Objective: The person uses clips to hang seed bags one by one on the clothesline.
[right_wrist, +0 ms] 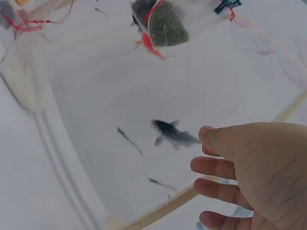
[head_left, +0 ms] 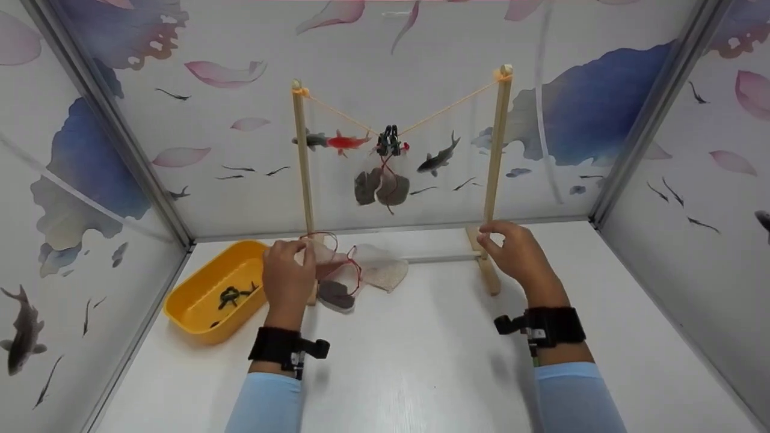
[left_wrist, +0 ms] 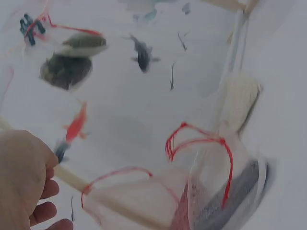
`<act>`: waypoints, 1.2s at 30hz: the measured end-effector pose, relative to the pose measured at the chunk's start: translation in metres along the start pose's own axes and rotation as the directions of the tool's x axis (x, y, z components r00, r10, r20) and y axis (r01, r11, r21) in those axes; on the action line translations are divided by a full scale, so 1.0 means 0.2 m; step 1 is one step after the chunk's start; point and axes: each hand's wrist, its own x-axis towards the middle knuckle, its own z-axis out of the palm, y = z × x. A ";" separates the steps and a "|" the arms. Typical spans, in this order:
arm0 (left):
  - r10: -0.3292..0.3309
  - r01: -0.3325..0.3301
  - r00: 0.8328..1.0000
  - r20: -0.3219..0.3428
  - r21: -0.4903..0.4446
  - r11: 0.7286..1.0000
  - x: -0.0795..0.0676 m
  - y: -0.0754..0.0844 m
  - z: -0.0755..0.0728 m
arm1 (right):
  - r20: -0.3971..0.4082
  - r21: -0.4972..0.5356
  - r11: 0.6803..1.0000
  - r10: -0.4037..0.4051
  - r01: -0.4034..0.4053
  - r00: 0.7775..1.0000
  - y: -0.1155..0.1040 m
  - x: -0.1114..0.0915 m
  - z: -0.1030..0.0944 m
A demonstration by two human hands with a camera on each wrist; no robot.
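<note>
In the head view my left hand (head_left: 289,273) hovers by the left wooden post, its thumb and fingers loosely bent with nothing visible between them. My right hand (head_left: 511,249) is raised in front of the right post (head_left: 496,162), also loosely bent and holding nothing. Between the posts an orange cord (head_left: 451,108) sags in a V. Dark clips (head_left: 389,141) bunch at its low point, and two filled mesh drawstring bags (head_left: 394,189) hang under them. Beside my left hand lie more mesh bags with red strings: a pale bag (head_left: 385,275), a dark grey bag (head_left: 335,294) and a reddish one.
A yellow tub (head_left: 186,328) holding several dark clips (head_left: 230,296) stands left of my left hand. The left post (head_left: 302,162) rises behind the bags on the white table (head_left: 409,373). Panels printed with fish and petals enclose the table at the back and sides.
</note>
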 end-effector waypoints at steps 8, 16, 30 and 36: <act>-0.311 0.258 0.924 0.221 0.237 0.937 -0.01 -0.32 -0.18 | 0.128 -0.011 0.988 0.153 -0.153 0.980 0.19 -0.09 0.16; -0.391 0.288 0.878 0.276 0.347 0.892 -0.09 -0.48 -0.24 | 0.233 -0.056 0.985 0.170 -0.161 0.957 0.30 -0.11 0.22; -0.405 0.278 0.864 0.300 0.388 0.879 -0.09 -0.49 -0.26 | 0.255 -0.040 0.972 0.234 -0.231 0.938 0.34 -0.14 0.24; -0.437 0.296 0.840 0.320 0.404 0.866 -0.11 -0.51 -0.29 | 0.251 -0.013 0.969 0.241 -0.246 0.938 0.34 -0.15 0.24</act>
